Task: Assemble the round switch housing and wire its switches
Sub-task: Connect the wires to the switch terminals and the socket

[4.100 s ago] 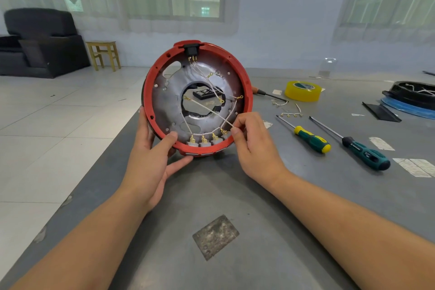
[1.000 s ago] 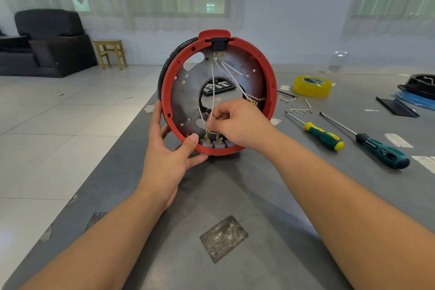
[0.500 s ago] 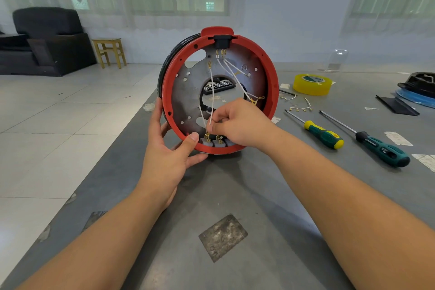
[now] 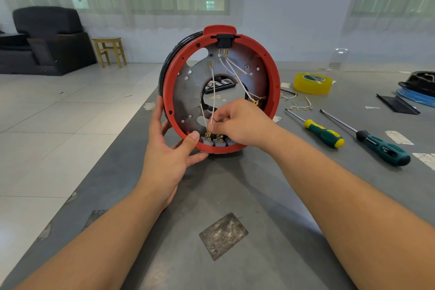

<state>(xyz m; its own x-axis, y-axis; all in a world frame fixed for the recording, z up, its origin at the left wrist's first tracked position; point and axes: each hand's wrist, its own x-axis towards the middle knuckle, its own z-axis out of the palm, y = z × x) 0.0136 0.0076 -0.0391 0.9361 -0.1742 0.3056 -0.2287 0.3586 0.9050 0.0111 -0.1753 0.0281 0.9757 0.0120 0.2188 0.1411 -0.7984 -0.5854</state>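
The round switch housing [image 4: 273, 73], a red ring around a grey metal plate, stands on edge on the grey table. My left hand [image 4: 169, 155] grips its lower left rim, thumb on the red edge beside the grey switches [image 4: 213, 142] at the bottom. My right hand [image 4: 240, 122] is inside the ring just above those switches and pinches a white wire [image 4: 213, 96] that ends in a brass lug near the top. More white wires [image 4: 237, 75] run from a black connector [image 4: 225, 41] at the top toward the right side.
Two green-handled screwdrivers [image 4: 326, 134] [image 4: 381, 147] lie right of the housing. A yellow tape roll [image 4: 312, 82] and loose short wires [image 4: 301, 107] sit behind them. A black and blue part [image 4: 419, 89] is at the far right edge. The table's left edge drops to a tiled floor.
My right hand moved from the lower right rim into the ring above the switches and took hold of a white wire. In the last second it barely shifted. My left hand keeps its grip.
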